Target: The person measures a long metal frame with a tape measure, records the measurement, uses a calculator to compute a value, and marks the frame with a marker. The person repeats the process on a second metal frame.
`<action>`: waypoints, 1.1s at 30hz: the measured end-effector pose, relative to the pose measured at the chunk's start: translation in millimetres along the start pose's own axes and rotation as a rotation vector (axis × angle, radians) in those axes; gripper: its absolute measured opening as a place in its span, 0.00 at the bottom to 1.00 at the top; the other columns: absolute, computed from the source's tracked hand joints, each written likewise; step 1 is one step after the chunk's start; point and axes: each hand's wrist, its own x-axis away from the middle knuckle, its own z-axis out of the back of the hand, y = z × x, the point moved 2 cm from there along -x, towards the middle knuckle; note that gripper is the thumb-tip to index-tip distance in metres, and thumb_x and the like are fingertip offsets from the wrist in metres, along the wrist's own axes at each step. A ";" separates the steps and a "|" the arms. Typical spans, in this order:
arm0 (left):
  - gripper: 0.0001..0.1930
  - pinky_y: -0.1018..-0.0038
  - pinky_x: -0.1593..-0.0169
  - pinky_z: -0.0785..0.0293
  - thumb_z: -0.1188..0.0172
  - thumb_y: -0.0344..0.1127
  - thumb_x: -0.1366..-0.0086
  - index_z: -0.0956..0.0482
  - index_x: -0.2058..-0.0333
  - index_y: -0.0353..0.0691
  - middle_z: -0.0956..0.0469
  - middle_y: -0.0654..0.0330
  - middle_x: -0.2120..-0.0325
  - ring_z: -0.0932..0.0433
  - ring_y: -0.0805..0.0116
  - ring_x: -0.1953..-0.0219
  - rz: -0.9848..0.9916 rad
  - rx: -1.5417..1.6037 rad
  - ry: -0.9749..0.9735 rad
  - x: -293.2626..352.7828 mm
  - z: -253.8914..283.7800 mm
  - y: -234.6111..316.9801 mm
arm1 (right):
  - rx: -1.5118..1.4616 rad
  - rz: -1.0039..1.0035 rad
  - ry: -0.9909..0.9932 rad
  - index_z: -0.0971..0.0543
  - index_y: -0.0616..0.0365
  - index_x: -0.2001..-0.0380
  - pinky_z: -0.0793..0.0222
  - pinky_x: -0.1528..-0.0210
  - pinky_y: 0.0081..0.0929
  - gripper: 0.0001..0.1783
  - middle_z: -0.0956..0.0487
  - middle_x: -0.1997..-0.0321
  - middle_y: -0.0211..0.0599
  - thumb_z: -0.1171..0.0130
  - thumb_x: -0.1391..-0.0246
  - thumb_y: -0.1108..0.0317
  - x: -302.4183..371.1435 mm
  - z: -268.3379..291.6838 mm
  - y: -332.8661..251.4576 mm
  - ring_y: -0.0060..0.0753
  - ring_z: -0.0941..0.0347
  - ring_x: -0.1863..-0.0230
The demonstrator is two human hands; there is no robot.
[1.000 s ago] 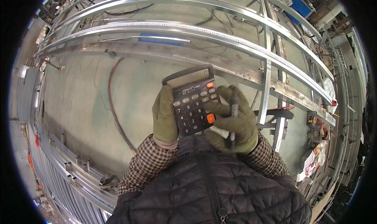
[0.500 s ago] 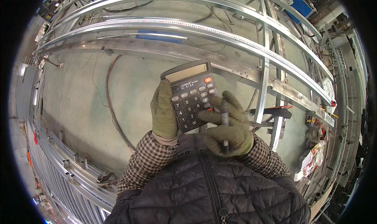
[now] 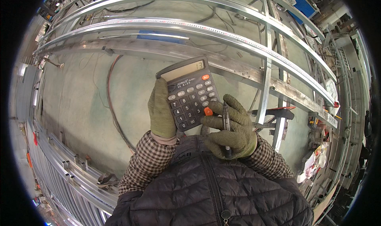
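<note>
My left hand [image 3: 160, 109], in an olive glove, grips the left edge of a dark desk calculator [image 3: 188, 92] held up in front of my chest. Its grey display faces up and its orange keys sit on the right side. My right hand [image 3: 230, 129], also gloved, holds a dark pen [image 3: 226, 127] upright between its fingers. The right index finger stretches over to the lower right keys of the calculator. My checked sleeves and black quilted jacket [image 3: 214, 190] fill the bottom of the view.
Long curved metal rails [image 3: 190, 23] cross the concrete floor [image 3: 79, 103] ahead. More metal profiles [image 3: 59, 158] lie stacked at lower left. A dark cable [image 3: 113, 107] snakes over the floor. A clamp [image 3: 278, 113] and upright bars stand to the right, with clutter beyond.
The calculator has stayed in my left hand, shifting slightly. My right hand with the pen has lowered and its index finger now reaches the lower right keys.
</note>
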 end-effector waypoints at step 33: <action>0.33 0.65 0.57 0.08 0.44 0.61 0.23 0.23 0.39 0.34 0.13 0.48 0.52 0.10 0.59 0.57 0.048 0.070 0.037 -1.8 10.6 -9.5 | -0.417 -0.385 0.348 0.27 0.58 0.45 0.32 0.28 0.52 0.21 0.16 0.42 0.56 0.32 0.38 0.76 58.7 -12.8 34.4 0.56 0.24 0.31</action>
